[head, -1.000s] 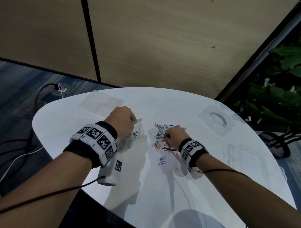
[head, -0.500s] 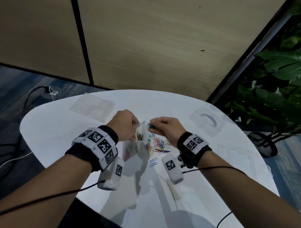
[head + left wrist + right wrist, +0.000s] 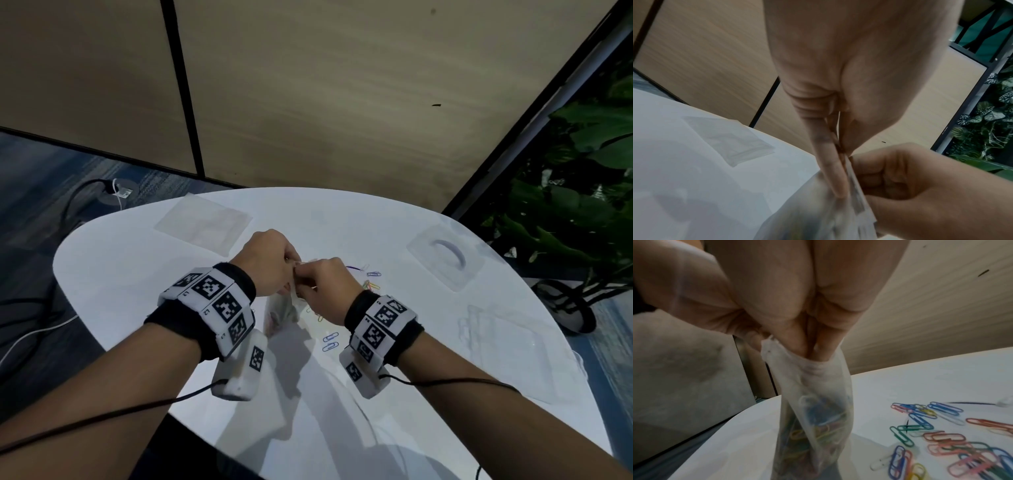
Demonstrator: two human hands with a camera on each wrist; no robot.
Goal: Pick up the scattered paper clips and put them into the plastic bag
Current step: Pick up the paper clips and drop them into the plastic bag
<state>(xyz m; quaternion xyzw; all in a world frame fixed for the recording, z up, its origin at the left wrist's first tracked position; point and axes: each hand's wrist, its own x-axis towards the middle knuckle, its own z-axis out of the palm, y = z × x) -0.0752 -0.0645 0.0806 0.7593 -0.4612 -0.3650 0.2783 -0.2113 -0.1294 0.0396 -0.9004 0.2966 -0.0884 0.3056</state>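
Since half a second ago our right hand (image 3: 323, 287) has closed the gap to the plastic bag (image 3: 282, 313), and its fingers (image 3: 797, 340) are now tucked into the bag's mouth; a second ago that hand was down among the paper clips (image 3: 953, 439) on the surface (image 3: 137, 274). Our left hand (image 3: 269, 262) pinches the bag's top edge between thumb and forefinger, as the left wrist view shows, holding it upright above the surface. Whether our right fingertips have already let go of their clips we cannot tell, since the film hides them.

To do this drop well, we judge that our left hand should keep the mouth held wide and the bag hanging straight, while our right fingertips go down past the rim before they part, so nothing catches on the lip and spills back out. Drawing the fingers straight up afterwards should keep them from dragging the thin film along.

The bag is clear, thin and soft, creased where it is gripped, and its lower half bulges with a tangle of clips in blue, yellow, green and red. Many more clips lie loose on the surface just to the right of the bag, in pink, blue, green, yellow and white, some overlapping in a heap, with two blue ones lying apart nearer to us.
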